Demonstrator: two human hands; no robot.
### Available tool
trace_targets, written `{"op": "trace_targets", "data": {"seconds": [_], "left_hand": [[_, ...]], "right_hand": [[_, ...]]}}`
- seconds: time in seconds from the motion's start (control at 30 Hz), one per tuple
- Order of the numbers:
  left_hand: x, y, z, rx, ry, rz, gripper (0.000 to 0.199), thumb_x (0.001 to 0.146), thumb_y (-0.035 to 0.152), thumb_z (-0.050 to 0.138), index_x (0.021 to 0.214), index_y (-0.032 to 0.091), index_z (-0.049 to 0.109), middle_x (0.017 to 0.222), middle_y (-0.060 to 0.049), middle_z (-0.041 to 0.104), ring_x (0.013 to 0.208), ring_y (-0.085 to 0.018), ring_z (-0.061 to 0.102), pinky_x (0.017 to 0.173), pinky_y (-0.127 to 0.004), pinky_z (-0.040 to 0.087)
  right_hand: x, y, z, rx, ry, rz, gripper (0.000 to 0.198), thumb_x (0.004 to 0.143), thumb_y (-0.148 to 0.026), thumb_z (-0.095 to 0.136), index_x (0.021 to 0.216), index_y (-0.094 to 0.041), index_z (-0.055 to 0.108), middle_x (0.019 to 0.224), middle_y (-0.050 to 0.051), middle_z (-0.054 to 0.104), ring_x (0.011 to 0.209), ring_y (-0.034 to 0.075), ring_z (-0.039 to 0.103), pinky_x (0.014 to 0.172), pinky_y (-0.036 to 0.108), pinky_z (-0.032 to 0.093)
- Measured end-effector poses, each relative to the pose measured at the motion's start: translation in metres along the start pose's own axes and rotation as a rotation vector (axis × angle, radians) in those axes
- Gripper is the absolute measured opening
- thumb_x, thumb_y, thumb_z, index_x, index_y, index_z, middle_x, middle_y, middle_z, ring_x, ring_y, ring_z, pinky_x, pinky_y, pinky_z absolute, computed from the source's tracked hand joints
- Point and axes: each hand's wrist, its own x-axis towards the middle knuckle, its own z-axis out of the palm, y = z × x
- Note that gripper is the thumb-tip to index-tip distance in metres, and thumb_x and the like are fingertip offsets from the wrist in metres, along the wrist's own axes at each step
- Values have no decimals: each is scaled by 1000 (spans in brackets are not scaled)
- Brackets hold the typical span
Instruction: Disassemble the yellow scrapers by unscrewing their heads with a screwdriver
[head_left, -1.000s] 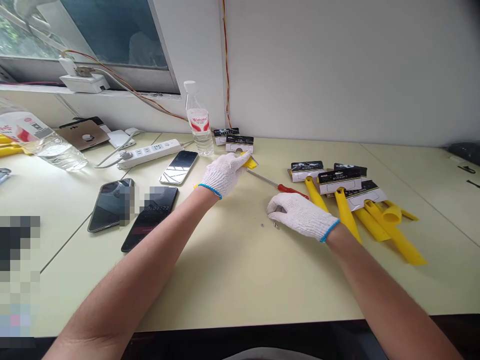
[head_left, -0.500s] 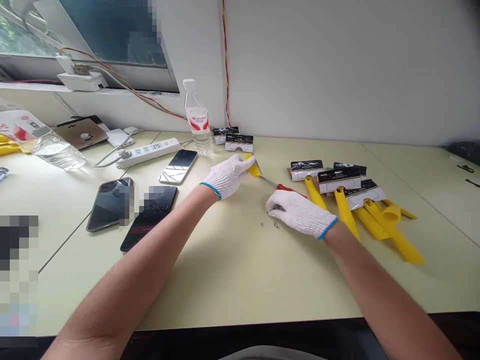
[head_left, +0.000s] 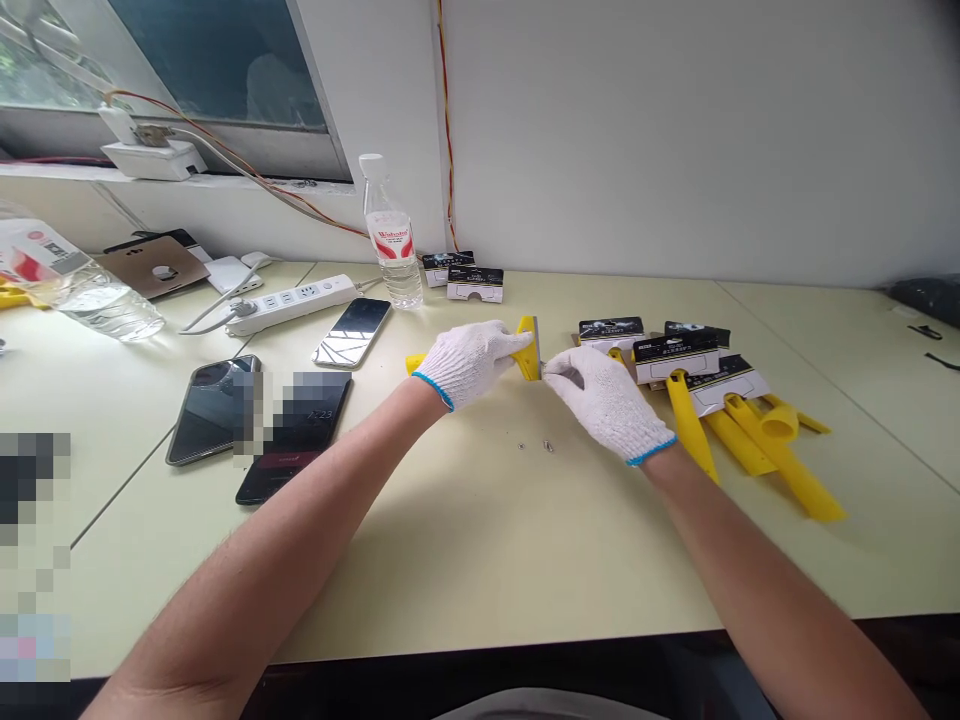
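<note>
Gripping the yellow scraper (head_left: 527, 352) crosswise in the left hand (head_left: 469, 362), blade (head_left: 538, 348) toward the right hand (head_left: 596, 400); pinching in the right, just beside the scraper, a piece (head_left: 544, 369) too small to identify.

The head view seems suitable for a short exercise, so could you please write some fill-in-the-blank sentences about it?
1. The left hand grips a tool whose plastic is ____.
2. The right hand wears a white glove with a cuff edged in ____.
3. The upright bottle has a cap that is ____.

Missing words: yellow; blue; white.
</note>
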Motion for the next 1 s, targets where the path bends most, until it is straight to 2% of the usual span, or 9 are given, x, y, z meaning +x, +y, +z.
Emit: {"op": "trace_targets", "data": {"seconds": [0.13,0.4,0.5,0.6,0.7,0.77,0.83,0.9,1.0], "left_hand": [[0,10,4,164,-66,94,39,107,30,44,135,35,70,112,-8,70,86,-26,65,67,-34,39],[-5,25,10,234,-13,154,37,109,27,39,130,30,70,108,-9,70,81,-24,63,63,-31,37],[-5,28,11,254,6,173,37,109,26,40,128,30,71,105,-7,70,76,-22,62,60,-30,34],[-5,29,10,258,9,175,37,108,24,40,127,29,71,102,-8,70,74,-21,61,58,-30,31],[-5,28,7,222,32,175,37,107,23,41,127,30,72,101,-7,70,73,-20,61,58,-29,29],[-5,28,4,192,50,188,35,107,25,43,123,31,73,101,-6,70,74,-20,61,58,-29,28],[-4,27,1,165,60,206,33,106,27,45,121,32,75,99,-5,70,75,-20,61,58,-29,28],[-4,26,-2,130,62,210,33,106,26,47,122,33,75,98,-5,71,76,-19,61,59,-29,30],[-4,24,-8,47,66,188,33,103,24,51,121,33,77,98,-3,72,79,-18,62,63,-29,35]], "right_hand": [[1,4,3,-15,73,-24,21,96,-37,60,98,-20,74,99,10,72,89,25,63,77,34,47],[1,3,3,-59,67,-13,19,97,-23,60,86,-20,75,88,6,71,81,21,61,75,34,44],[1,4,2,-29,35,66,18,95,-26,65,82,-21,76,84,4,73,78,21,63,73,35,45],[3,7,2,102,40,183,8,91,-29,74,91,-22,77,95,5,79,86,22,69,80,36,50],[5,8,3,250,113,304,34,81,-34,85,109,-20,72,114,10,79,93,23,71,85,37,54],[5,7,0,373,72,378,48,80,-37,87,121,-19,68,117,11,78,85,21,70,76,34,54],[3,4,-6,488,-59,383,44,86,-40,82,123,-20,69,107,9,78,72,17,65,64,30,50],[0,1,-12,544,-162,335,32,91,-46,77,110,-20,73,85,5,75,60,14,57,56,28,43],[-3,-2,-18,562,-178,278,36,94,-54,75,90,-19,73,62,1,64,55,14,55,53,28,39]]}}
